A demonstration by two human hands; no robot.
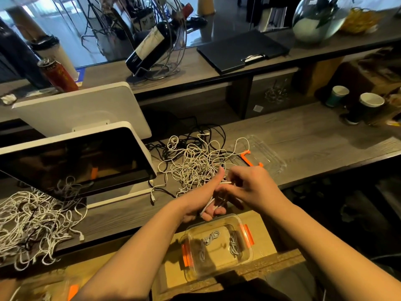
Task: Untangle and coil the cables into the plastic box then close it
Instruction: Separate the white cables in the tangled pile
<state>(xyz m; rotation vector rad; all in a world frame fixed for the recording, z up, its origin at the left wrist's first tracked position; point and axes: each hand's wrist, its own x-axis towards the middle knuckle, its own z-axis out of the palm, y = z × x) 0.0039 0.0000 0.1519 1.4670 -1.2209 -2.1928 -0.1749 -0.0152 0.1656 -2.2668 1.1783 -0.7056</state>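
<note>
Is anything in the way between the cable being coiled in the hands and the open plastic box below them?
Nothing visible. The left hand and right hand hold the white cable just above the plastic box, which is open, its lid lying apart beyond the hands. Only two coiled cables lie inside.

Grey wood-grain surface (303,135). Tangled white and black cables (193,164) at centre, clear lid (267,157) with orange clips just beside them. Second white cable pile (36,224) at left edge. Two paper cups (355,105) near far right corner.
</note>
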